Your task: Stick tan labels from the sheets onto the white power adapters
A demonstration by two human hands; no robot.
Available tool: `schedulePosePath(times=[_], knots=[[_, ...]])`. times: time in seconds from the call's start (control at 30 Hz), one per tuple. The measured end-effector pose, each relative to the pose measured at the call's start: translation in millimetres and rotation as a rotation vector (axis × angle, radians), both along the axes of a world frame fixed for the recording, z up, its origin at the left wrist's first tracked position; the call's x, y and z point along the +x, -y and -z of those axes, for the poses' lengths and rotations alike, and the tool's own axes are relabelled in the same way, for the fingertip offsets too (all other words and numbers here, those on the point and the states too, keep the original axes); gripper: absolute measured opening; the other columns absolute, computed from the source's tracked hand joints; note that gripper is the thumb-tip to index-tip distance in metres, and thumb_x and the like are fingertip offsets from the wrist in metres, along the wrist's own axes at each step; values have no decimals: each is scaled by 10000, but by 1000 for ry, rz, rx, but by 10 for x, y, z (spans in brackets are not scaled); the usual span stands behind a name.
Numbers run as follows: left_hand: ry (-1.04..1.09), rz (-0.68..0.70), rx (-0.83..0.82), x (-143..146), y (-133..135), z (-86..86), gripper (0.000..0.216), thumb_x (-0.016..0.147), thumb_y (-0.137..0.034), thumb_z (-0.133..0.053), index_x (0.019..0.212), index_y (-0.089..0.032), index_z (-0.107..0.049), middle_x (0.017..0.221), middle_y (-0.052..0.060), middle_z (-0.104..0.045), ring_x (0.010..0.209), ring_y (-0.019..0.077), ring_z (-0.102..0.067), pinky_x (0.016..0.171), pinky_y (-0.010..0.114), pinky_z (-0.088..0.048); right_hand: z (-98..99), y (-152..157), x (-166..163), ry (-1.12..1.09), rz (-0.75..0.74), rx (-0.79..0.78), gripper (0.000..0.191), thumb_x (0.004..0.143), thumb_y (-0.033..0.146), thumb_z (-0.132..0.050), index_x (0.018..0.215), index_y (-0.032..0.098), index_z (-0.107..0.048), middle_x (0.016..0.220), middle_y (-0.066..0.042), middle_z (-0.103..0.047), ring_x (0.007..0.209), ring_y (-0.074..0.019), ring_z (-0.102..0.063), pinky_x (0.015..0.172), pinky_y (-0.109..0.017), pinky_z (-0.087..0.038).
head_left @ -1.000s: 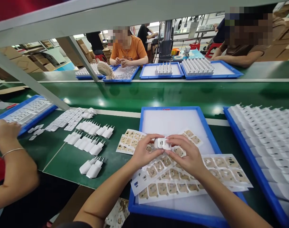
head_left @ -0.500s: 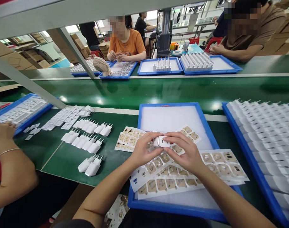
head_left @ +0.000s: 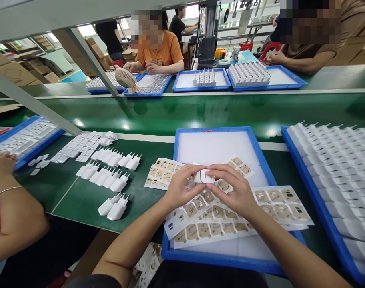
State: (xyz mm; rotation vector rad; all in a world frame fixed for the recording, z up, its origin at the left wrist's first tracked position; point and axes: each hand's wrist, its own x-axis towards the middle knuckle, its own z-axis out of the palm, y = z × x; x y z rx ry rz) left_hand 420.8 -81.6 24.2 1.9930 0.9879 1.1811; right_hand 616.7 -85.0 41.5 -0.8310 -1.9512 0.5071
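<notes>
Both my hands hold one small white charger plug [head_left: 203, 176] over the blue tray [head_left: 182, 140] in front of me. My left hand [head_left: 182, 189] grips its left end with the fingertips. My right hand [head_left: 233, 191] grips the right end, fingers curled over it. Under my hands lie sheets of tan stickers [head_left: 218, 220] on white backing, spread across the tray's white foam. One more sticker sheet [head_left: 158, 174] rests on the green mat just left of the tray.
Rows of white charger plugs [head_left: 110, 176] lie on the green mat at left. A blue tray of standing plugs [head_left: 335, 168] fills the right. A co-worker's arm [head_left: 11, 216] reaches in at far left. Beyond the green conveyor belt [head_left: 200, 112], other people sit at blue trays.
My hands and the plug have stayed together over the tray; the plug has turned slightly between my fingers. The view has tilted a little, shifting everything upward.
</notes>
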Motion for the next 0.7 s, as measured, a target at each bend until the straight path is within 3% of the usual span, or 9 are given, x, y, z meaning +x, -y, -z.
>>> schedulePosePath(times=[0.7], knots=[[-4,-8,-64,-7,16,-15,410,833,-284,-677,1228,-231,-585,1206,75,-665,1041,208,-613,833,320,-503,21,-2,20,47,-7,61,331,855,120,-627,1167,227,-646,1156,-103,-651,1078,-241,-627,920,-402,-540]])
